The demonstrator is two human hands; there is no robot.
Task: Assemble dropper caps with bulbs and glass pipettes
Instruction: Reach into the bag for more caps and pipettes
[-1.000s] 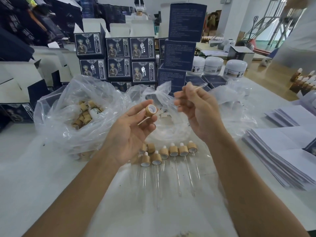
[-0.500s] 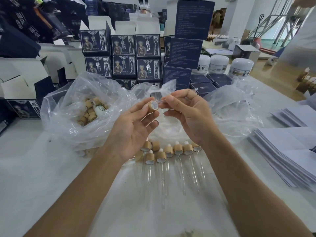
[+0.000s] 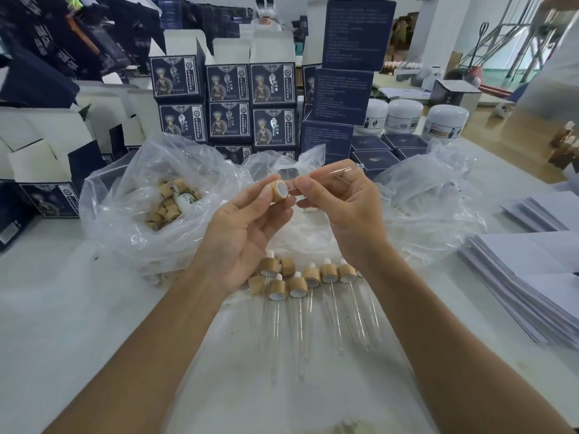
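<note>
Left hand [image 3: 241,233] pinches a cap [image 3: 279,191], open underside facing right. Right hand [image 3: 341,208] pinches a pipette [image 3: 329,175], whose long axis rises up-right away from the cap; its near end sits just beside the cap's opening, apparently not yet seated. Finished droppers [image 3: 313,277] lie on the counter [image 3: 78,308] below both hands.

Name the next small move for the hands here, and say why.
Probably push the glass pipette into the bamboo cap. The left hand pinches the cap with its white underside facing the right hand, which pinches the pipette; its near end sits at the cap, apparently not seated.
</note>
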